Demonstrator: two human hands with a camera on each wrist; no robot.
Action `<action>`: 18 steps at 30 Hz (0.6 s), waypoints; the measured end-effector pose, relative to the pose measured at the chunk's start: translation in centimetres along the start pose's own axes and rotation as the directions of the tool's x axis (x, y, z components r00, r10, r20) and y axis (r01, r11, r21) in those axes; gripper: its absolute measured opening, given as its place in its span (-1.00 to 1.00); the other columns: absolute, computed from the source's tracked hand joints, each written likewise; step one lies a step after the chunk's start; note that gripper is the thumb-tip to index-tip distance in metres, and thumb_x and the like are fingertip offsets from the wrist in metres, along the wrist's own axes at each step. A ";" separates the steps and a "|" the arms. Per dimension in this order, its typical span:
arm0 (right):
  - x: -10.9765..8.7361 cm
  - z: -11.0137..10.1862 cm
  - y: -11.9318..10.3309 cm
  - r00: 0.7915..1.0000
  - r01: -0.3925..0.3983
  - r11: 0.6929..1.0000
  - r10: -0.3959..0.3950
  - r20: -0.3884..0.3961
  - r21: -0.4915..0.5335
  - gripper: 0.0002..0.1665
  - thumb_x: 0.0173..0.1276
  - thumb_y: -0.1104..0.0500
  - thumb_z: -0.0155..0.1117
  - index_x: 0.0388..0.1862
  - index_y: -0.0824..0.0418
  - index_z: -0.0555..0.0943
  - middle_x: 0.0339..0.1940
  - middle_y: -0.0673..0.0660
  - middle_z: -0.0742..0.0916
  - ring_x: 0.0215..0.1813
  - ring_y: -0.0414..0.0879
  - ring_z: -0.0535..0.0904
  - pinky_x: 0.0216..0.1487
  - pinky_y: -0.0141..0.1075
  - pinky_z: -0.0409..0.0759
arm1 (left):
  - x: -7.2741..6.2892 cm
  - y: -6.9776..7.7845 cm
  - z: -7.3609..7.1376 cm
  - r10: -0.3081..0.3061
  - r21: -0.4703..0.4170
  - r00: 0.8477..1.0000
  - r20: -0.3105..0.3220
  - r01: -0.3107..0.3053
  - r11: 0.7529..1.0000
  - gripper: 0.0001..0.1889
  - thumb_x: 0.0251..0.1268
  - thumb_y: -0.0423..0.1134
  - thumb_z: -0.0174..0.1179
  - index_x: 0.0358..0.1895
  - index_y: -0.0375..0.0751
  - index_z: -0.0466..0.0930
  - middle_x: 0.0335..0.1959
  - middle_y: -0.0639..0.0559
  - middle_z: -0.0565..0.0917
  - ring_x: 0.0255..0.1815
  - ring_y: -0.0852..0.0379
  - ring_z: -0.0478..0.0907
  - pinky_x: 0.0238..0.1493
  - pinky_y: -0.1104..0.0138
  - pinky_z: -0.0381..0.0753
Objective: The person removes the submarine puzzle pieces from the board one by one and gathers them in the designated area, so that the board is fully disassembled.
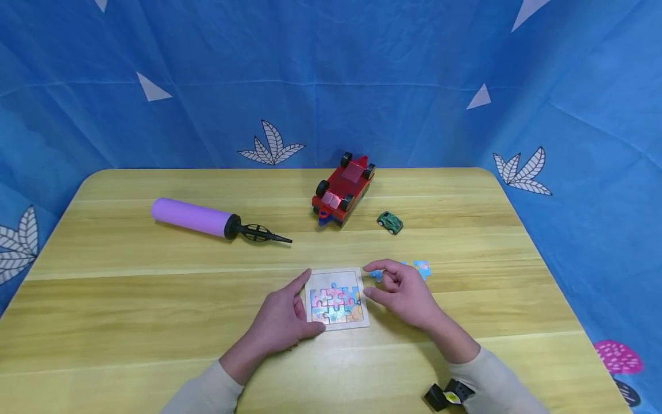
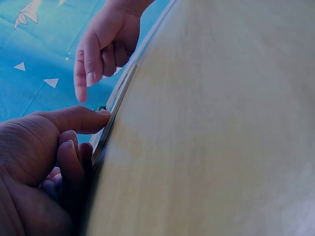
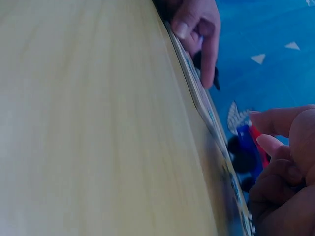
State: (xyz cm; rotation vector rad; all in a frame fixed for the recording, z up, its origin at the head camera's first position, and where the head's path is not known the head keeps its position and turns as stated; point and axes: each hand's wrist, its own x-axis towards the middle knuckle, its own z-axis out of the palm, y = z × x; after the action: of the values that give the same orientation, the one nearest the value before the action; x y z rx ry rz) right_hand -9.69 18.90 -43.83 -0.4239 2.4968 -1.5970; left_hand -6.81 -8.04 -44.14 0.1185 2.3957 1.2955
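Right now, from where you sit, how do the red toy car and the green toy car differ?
Size: the red toy car is much larger than the green toy car. Pose: the red car has wheels facing up, while the green car sits upright. Colour: the red car also shows some blue; the green car is mottled with dark patches. Both have dark wheels and rest on the table, beyond the puzzle.

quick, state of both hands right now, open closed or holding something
Left hand: holding the puzzle by its left side.
Right hand: open, thumb and forefinger apart at the puzzle's right edge, holding nothing.
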 end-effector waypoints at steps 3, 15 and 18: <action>0.2 0.9 -0.3 1.000 0.004 1.000 -0.004 0.031 0.003 -0.62 0.22 0.25 0.52 0.02 0.20 0.69 -0.71 -0.07 0.23 -0.61 -0.21 0.11 -0.41 -0.32 0.27 | 0.0 0.0 -0.1 0.002 -0.003 1.000 0.001 -0.002 1.000 0.15 -0.12 -0.12 0.62 0.59 -0.10 0.10 -0.57 0.05 0.54 -0.61 0.10 0.46 -0.60 0.28 0.40; 1.1 3.8 -2.1 0.981 0.025 0.999 -0.028 0.189 0.020 -0.56 0.19 0.24 0.54 0.06 0.17 0.67 -0.70 -0.12 0.24 -0.61 -0.22 0.12 -0.24 -0.30 0.42 | -0.1 -0.1 -0.1 0.032 -0.012 0.999 0.002 -0.032 0.999 0.12 -0.09 -0.12 0.61 0.58 -0.14 0.12 -0.59 0.06 0.53 -0.63 0.12 0.45 -0.63 0.31 0.37; 1.3 4.2 -2.5 0.976 0.016 1.000 -0.018 0.217 0.009 -0.54 0.17 0.26 0.55 0.07 0.17 0.67 -0.69 -0.12 0.24 -0.60 -0.22 0.13 -0.30 -0.32 0.39 | -0.1 -0.2 0.0 0.041 -0.016 0.999 0.001 -0.041 0.999 0.12 -0.09 -0.13 0.61 0.58 -0.15 0.12 -0.60 0.06 0.53 -0.63 0.12 0.46 -0.64 0.31 0.38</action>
State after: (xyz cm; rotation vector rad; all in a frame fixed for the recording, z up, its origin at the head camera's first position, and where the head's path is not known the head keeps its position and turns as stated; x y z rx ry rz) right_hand -9.38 13.85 -43.34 -0.5862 2.3295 -1.4772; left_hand -6.73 -8.21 -44.29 0.1648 2.3929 1.3330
